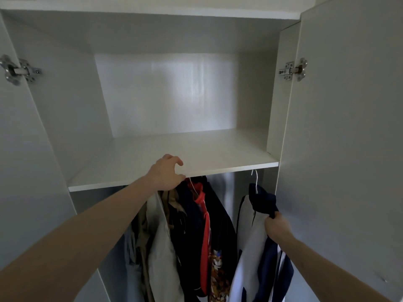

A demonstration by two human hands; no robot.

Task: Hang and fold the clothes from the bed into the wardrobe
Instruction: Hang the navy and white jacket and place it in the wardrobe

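The wardrobe stands open in front of me, its white shelf point(196, 153) bare. Below it hang several clothes: a beige garment point(161, 243), a dark one point(187, 225) and a red one point(205, 223). My left hand point(166, 174) is raised in front of the shelf's front edge, just above the beige garment, with fingers loosely curled and nothing visible between them. My right hand point(277, 226) grips the navy fabric of a navy-and-white garment point(261, 201), which hangs on a white hanger point(255, 178) under the shelf at the right. The rail is hidden behind the shelf edge.
Both wardrobe doors stand open, the left door point(19, 149) and the right door point(349, 138), each with a metal hinge. A gap point(235, 192) separates the hung clothes from the garment at the right. The bed is out of view.
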